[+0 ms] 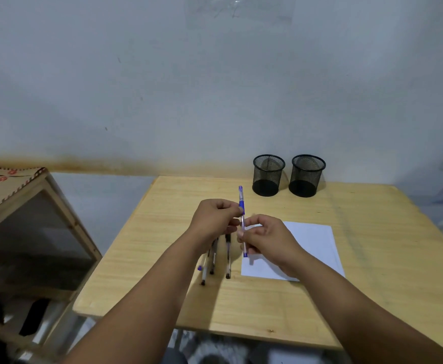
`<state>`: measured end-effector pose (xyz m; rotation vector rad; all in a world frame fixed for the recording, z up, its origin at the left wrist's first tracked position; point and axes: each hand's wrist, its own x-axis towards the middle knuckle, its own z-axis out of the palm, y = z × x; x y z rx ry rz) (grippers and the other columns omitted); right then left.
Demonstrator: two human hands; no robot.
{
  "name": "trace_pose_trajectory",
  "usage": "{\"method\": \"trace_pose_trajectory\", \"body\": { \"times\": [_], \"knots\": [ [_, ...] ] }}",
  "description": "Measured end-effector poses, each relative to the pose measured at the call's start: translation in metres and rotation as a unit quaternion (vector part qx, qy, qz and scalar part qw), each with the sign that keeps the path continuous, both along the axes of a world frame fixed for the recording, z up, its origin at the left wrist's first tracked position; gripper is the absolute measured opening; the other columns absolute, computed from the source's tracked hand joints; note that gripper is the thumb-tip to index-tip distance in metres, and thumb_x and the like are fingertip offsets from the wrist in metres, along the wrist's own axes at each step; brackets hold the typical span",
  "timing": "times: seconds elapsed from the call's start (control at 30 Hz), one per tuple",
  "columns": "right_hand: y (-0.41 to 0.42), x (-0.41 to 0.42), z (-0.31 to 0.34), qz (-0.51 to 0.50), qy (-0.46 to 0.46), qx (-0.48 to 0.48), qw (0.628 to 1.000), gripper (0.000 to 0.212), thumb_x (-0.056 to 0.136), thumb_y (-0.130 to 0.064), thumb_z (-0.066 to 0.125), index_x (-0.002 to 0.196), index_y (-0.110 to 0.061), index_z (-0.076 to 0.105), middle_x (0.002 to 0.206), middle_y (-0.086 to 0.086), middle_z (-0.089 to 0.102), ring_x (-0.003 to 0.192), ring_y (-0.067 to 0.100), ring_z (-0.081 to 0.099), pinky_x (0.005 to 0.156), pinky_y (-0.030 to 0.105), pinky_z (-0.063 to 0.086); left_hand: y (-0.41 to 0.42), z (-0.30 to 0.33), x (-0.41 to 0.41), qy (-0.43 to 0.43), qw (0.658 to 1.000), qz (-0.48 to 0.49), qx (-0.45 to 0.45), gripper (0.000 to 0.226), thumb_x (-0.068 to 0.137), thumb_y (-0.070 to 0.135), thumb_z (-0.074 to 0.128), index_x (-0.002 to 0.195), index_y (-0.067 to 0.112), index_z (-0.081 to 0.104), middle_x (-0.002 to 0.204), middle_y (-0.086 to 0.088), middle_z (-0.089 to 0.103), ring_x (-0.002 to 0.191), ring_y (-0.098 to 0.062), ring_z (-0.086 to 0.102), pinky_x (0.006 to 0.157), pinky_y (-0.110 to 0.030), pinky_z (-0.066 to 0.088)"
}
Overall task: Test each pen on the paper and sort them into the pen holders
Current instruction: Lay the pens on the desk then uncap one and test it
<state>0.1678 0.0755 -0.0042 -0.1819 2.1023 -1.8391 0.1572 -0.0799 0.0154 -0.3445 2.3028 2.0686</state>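
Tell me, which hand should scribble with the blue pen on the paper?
Probably the right hand. It already pinches the blue pen low down and hovers over the white paper. The left hand holds the pen's grip farther from the paper.

Two black mesh pen holders (268, 175) (307, 175). One blue pen (242, 219) held in air. Three pens (204, 271) (213, 260) (228, 256) lying on table; more possibly hidden under arm. One white paper sheet (312, 248). Two hands (215, 219) (266, 239).
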Motion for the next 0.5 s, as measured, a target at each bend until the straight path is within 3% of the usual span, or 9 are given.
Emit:
{"method": "trace_pose_trajectory", "body": {
  "times": [0.13,0.2,0.33,0.43,0.5],
  "knots": [
    [0.025,0.005,-0.002,-0.009,0.029,0.026,0.999,0.014,0.085,-0.014,0.074,0.097,-0.017,0.067,0.077,0.015,0.072,0.064,0.021,0.062,0.066,0.035,0.053,0.011,0.0,-0.005,-0.001,1.0,-0.015,0.01,0.015,0.091,0.024,0.07,0.094,0.01,0.075,0.091,-0.006,0.073,0.08,-0.02,0.067,0.078,-0.035,0.061],
    [0.037,0.007,-0.004,-0.005,0.053,0.066,0.996,0.015,0.084,-0.018,0.074,0.097,-0.022,0.068,0.079,0.016,0.072,0.064,0.02,0.063,0.066,0.036,0.054,0.014,0.002,-0.006,0.007,1.0,-0.023,0.011,0.017,0.091,0.028,0.07,0.096,0.012,0.074,0.089,-0.004,0.073,0.078,-0.019,0.067,0.073,-0.03,0.061],
    [0.058,0.005,-0.008,0.004,0.076,0.129,0.989,0.013,0.084,-0.023,0.072,0.094,-0.03,0.068,0.077,-0.001,0.068,0.062,0.011,0.061,0.062,0.031,0.049,0.02,0.001,-0.007,0.013,0.999,-0.046,0.007,0.014,0.091,0.019,0.071,0.102,0.011,0.073,0.086,-0.005,0.071,0.069,-0.013,0.065,0.063,-0.022,0.056],
    [0.068,0.001,-0.01,-0.001,0.1,0.158,0.982,0.01,0.085,-0.025,0.069,0.092,-0.033,0.068,0.078,-0.01,0.066,0.06,0.004,0.057,0.061,0.025,0.047,0.026,-0.004,-0.004,0.01,0.998,-0.064,0.015,0.012,0.09,0.013,0.071,0.102,0.009,0.073,0.089,-0.011,0.074,0.071,-0.013,0.066,0.068,-0.023,0.057],
    [0.069,-0.002,-0.01,-0.005,0.11,0.16,0.981,0.006,0.088,-0.028,0.066,0.091,-0.033,0.068,0.082,-0.009,0.068,0.065,0.008,0.063,0.061,0.026,0.049,0.03,-0.008,-0.002,0.011,0.997,-0.071,0.014,0.012,0.09,0.013,0.071,0.101,0.01,0.073,0.093,-0.012,0.076,0.074,-0.013,0.067,0.071,-0.023,0.058]
  ]
}}
